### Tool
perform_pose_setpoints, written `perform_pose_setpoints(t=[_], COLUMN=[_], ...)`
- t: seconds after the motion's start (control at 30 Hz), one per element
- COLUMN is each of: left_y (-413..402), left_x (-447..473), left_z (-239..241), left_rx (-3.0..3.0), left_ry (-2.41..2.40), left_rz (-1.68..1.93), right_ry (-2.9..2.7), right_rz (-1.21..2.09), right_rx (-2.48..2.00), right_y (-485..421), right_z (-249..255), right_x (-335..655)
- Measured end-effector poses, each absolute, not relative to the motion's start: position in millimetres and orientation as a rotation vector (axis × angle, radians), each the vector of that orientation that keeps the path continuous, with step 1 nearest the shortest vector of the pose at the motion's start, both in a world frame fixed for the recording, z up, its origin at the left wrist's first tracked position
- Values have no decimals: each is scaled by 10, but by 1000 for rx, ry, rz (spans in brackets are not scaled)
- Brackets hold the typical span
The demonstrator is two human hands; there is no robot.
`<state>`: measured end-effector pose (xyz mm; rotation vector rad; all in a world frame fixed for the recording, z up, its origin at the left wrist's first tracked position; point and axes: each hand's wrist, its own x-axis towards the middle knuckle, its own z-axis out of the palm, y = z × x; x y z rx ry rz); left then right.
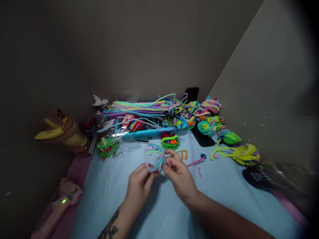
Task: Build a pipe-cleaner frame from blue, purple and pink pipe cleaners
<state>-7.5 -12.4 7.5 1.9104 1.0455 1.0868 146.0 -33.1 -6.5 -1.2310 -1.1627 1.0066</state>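
Note:
Both my hands meet over the light blue table cover (114, 186). My left hand (140, 182) pinches the lower end of a bundle of looped pipe cleaners (155, 156) in pale blue, green and pink. On the other side, my right hand (178, 172) has its fingers closed on the same loops. A green and orange fuzzy figure (170, 141) sits just beyond the loops. Short pink and orange pipe cleaner pieces (191, 160) lie right of my right hand.
A blue tray (147, 132) heaped with long pipe cleaners (139, 108) stands at the back. Several finished fuzzy figures (211, 122) lie back right, a green one (107, 148) back left. A pink glue gun (65, 199) with a lit green lamp rests at the left edge. Walls close in behind and right.

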Motion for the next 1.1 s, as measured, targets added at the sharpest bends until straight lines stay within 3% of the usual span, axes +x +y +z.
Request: perform_pose_setpoints(t=[0.13,0.27,0.47,0.77,1.1], left_y=[-56,35,12,-1,7], left_x=[-101,-181,-265,-206,-245], left_z=[9,0,83,36,10], left_rx=[1691,1456,1896,1980,1941], left_ry=[1088,1171,1281,1177,1435], left_rz=[978,1047,1204,881,826], right_ry=[-1226,-1431,-1884,-2088,-1983], right_rz=[891,571,208,223,365], right_rx=[-1300,-1383,-1343,-1330,-1596], right_y=[-316,-278,-236,-238,-254], right_z=[-15,34,36,-4,93], right_x=[1497,1629,1771,1764,1748])
